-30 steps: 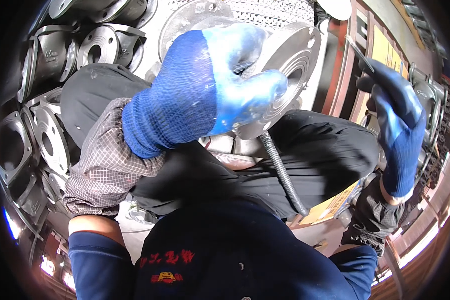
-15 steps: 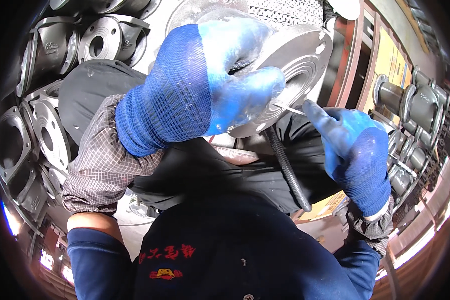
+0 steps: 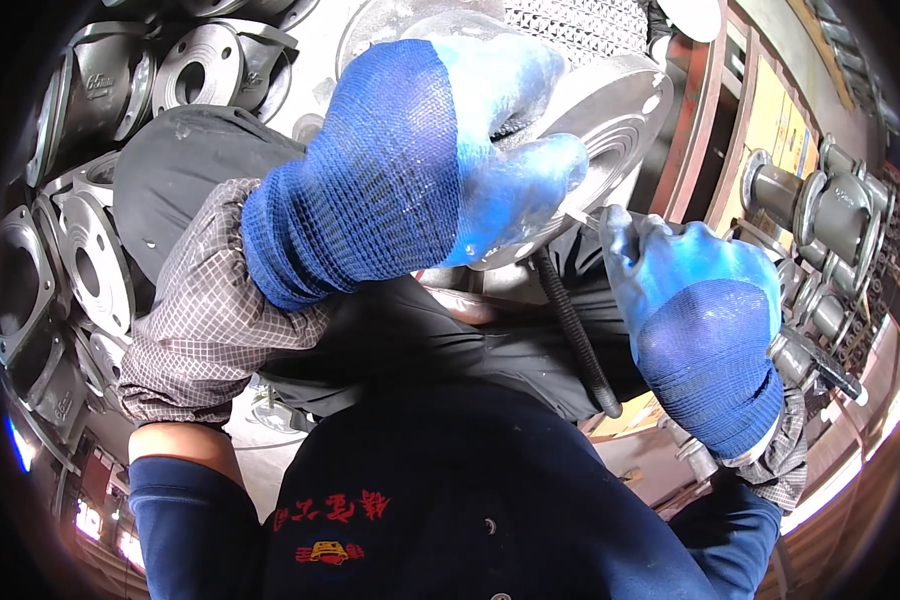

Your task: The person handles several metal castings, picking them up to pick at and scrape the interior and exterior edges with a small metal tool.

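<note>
In a blue coated glove, my left hand lies across a grey flanged metal casting. Its thumb and fingers bend over the near side of the round face, which has bolt holes and concentric rings. What the fingertips press on is partly hidden. My right hand, gloved alike, is closed to the right of the casting. A thin, pale metal tool tip sticks out from its fingers toward the lower edge of the flange. The rest of that tool is hidden in the hand.
Grey flanged castings are stacked at the left, and more castings stand at the right. A black ribbed hose hangs between my legs. A red-brown metal frame rises beyond my right hand. By my right wrist shows a grey bar-like thing.
My left hand has shifted slightly right over the casting. My right hand has turned and lowered, its index finger now curled in, and the tool tip shows shorter and wider.
</note>
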